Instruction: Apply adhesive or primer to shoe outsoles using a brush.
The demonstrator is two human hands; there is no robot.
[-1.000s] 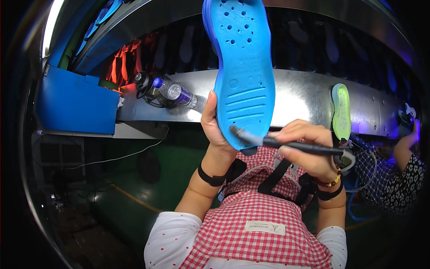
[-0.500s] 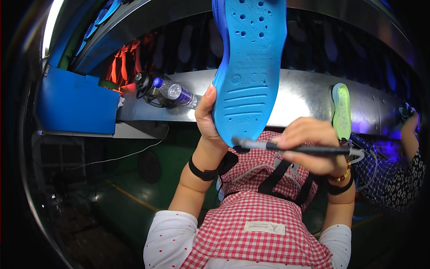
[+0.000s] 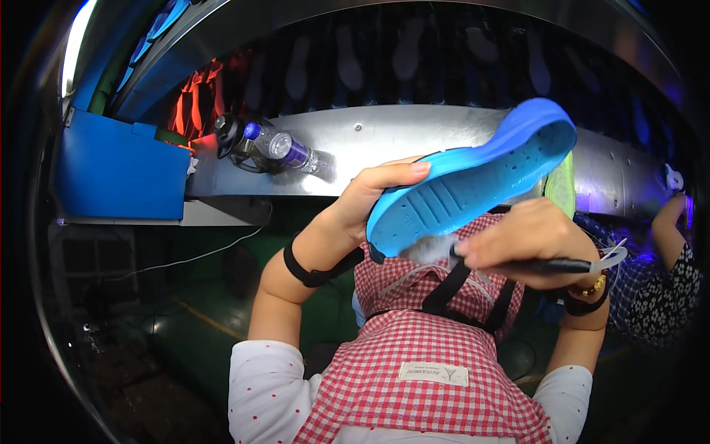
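A blue shoe sole (image 3: 473, 191) is tilted in front of me, its far end raised to the right and its grooved, dotted face toward me. My left hand (image 3: 356, 201) grips its near end, thumb on the upper rim. My right hand (image 3: 531, 243) is closed around the black handle of a brush (image 3: 558, 266), and a clear tube (image 3: 612, 256) runs from the handle's end. The brush's tip is smeared by motion at the sole's lower edge, so I cannot tell whether it touches.
A yellow-green sole (image 3: 563, 186) lies on the metal ledge (image 3: 355, 140), partly behind the blue one. A clear bottle (image 3: 290, 149) and a dark-lidded jug (image 3: 240, 148) sit to the left, near a blue box (image 3: 122, 166). Dark racks of soles line the back. Another person's arm (image 3: 668, 229) is at right.
My left hand has tipped the sole from upright to a slant leaning right, turning its face. My right hand and the brush have shifted slightly right and down along its edge.
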